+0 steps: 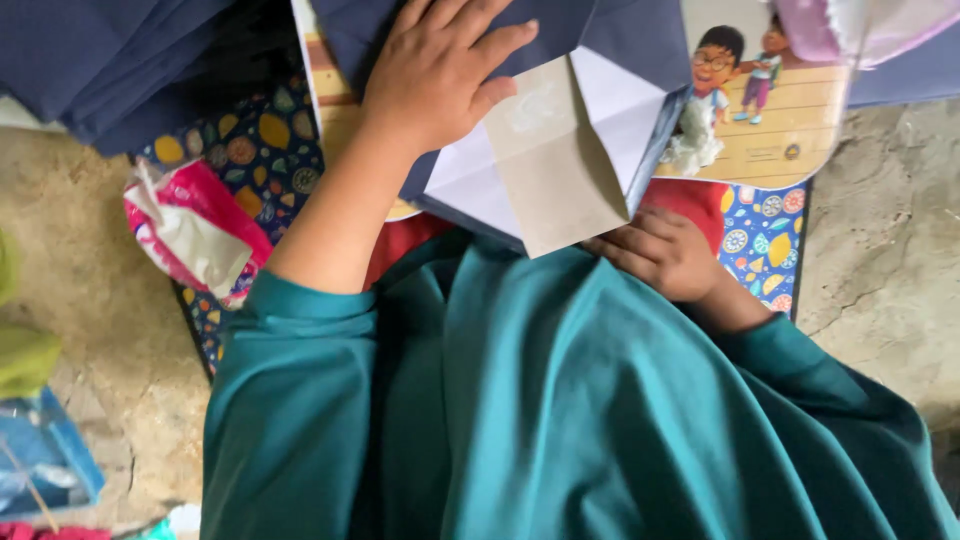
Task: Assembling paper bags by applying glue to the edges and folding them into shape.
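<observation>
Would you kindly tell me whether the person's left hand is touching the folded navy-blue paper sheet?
Touching. The head view shows the left hand pressed flat, palm down, on the folded navy-blue paper sheet, with no gap visible beneath the fingers.

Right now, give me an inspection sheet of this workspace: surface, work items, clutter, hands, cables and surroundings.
Surface: patterned mat with fruit shapes, laid on rough stone floor.
Work items: folded navy paper, white and tan inside showing, lying over a cartoon picture board.
Clutter: crumpled pink and white wrapper on the mat's left edge; blue box at lower left.
Hands: left hand flat on the navy paper, pressing it; right hand at the fold's lower edge, fingers curled, grip unclear.
Cables: nothing seen.
Surroundings: stack of navy sheets at upper left; teal garment fills the foreground.
</observation>
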